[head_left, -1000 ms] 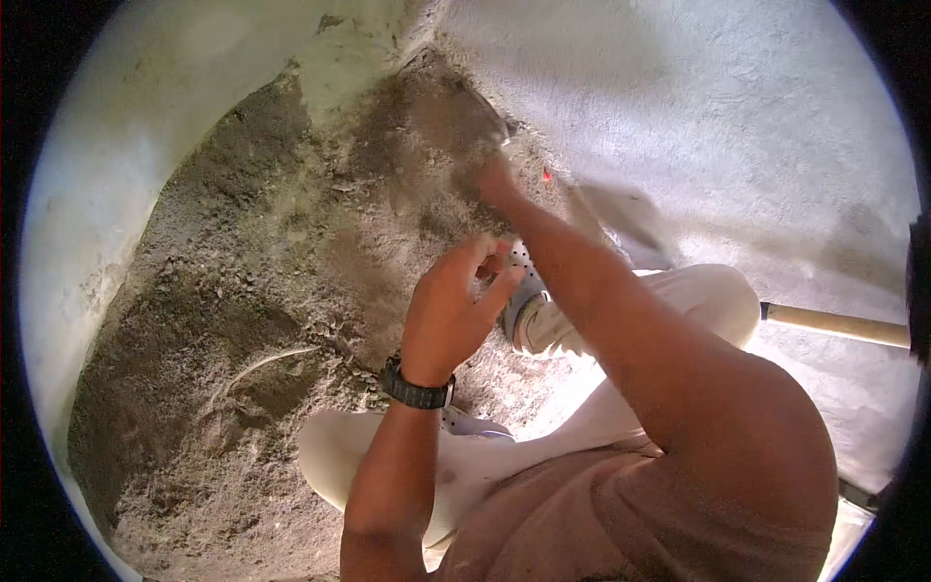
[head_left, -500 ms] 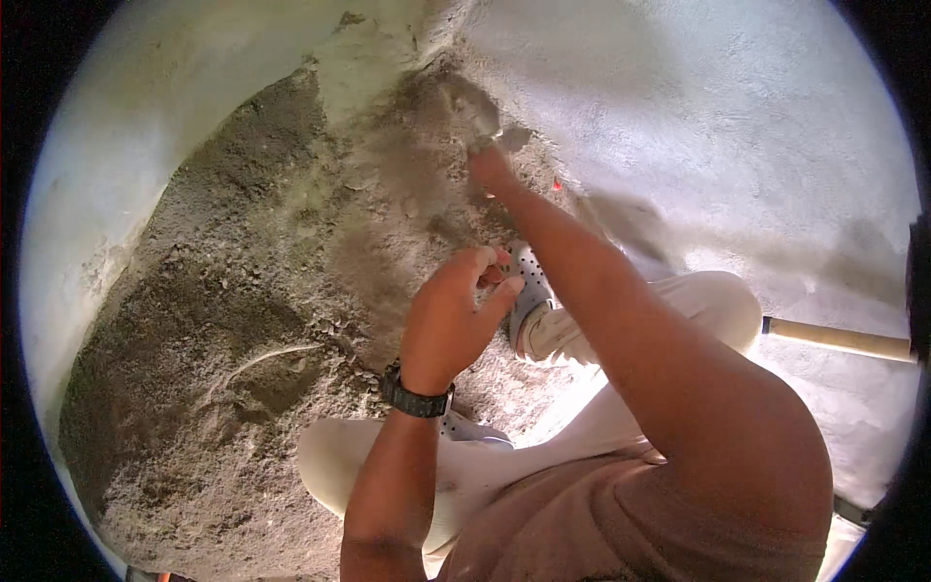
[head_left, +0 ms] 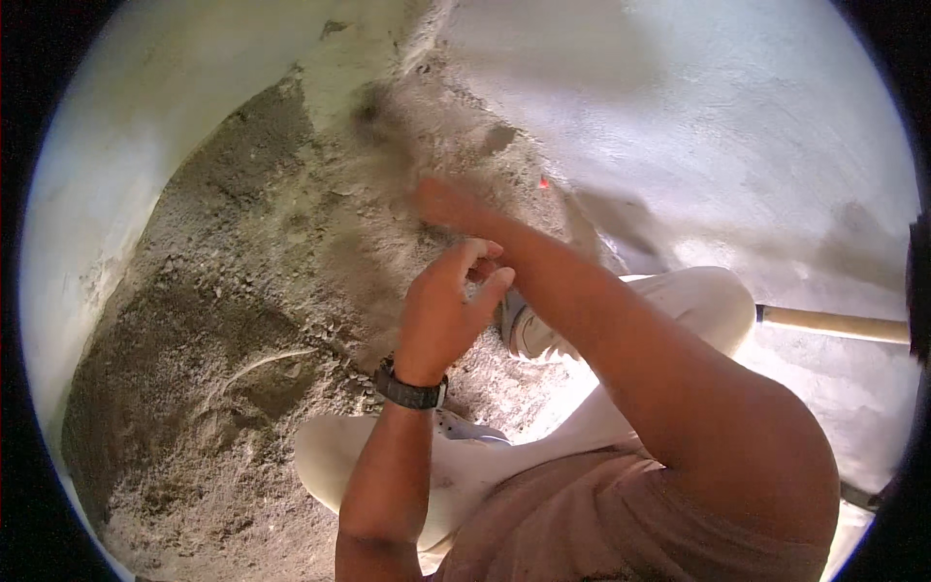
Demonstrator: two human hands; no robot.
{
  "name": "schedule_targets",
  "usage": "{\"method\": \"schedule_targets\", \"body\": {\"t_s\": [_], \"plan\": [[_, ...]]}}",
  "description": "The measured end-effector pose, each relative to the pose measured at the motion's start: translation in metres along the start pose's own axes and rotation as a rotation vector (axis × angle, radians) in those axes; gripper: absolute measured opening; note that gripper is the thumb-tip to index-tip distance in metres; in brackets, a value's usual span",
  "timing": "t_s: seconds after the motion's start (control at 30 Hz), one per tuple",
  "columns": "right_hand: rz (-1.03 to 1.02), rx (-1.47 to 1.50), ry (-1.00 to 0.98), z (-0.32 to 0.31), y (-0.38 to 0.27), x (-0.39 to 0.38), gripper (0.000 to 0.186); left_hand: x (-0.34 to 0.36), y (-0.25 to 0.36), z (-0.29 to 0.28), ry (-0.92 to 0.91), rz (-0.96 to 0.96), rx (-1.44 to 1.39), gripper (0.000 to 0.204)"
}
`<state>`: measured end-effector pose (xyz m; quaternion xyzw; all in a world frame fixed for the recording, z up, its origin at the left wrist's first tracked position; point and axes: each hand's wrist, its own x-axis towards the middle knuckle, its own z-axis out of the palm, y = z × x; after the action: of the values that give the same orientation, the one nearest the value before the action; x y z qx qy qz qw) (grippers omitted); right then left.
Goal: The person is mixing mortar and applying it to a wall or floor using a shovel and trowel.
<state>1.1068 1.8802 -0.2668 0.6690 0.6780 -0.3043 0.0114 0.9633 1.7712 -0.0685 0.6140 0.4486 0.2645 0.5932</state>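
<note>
My left hand (head_left: pixel 451 310) hovers over my legs, loosely curled with thumb apart from the fingers and nothing visible in it; a black watch (head_left: pixel 407 390) circles that wrist. Beyond it my right hand (head_left: pixel 432 202) reaches to the rough, sandy dirt (head_left: pixel 233 252), smeared by motion, with a blurred greyish shape at its fingers that I cannot make out. A small red object (head_left: pixel 543 182) lies to the right of that hand. My crossed legs in pale trousers (head_left: pixel 703 306) rest on the ground, with a grey perforated clog (head_left: pixel 470 430) on a foot.
Pale plastered walls (head_left: pixel 718 116) meet in a corner at the top and bound the dirt on the left and right. A light wooden handle (head_left: pixel 834 325) with a dark end lies at the right, beside my knee.
My right hand has swung left and slightly down across the dirt, becoming more blurred. My left hand stays in nearly the same position.
</note>
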Motion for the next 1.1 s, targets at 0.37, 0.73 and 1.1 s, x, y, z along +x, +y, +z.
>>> {"method": "schedule_targets", "body": {"t_s": [0.37,0.73,1.1], "plan": [[0.790,-0.046,0.377,-0.088,0.154,-0.135,0.058,0.013,0.016,0.021,-0.073,0.052,-0.078,0.030],[0.786,-0.068,0.300,-0.067,0.190,-0.133,0.064,0.014,0.010,0.025,-0.053,0.184,-0.038,0.031],[0.741,-0.003,0.381,-0.073,0.167,-0.127,0.072,0.007,0.008,0.013,-0.091,0.075,-0.026,0.030]]}}
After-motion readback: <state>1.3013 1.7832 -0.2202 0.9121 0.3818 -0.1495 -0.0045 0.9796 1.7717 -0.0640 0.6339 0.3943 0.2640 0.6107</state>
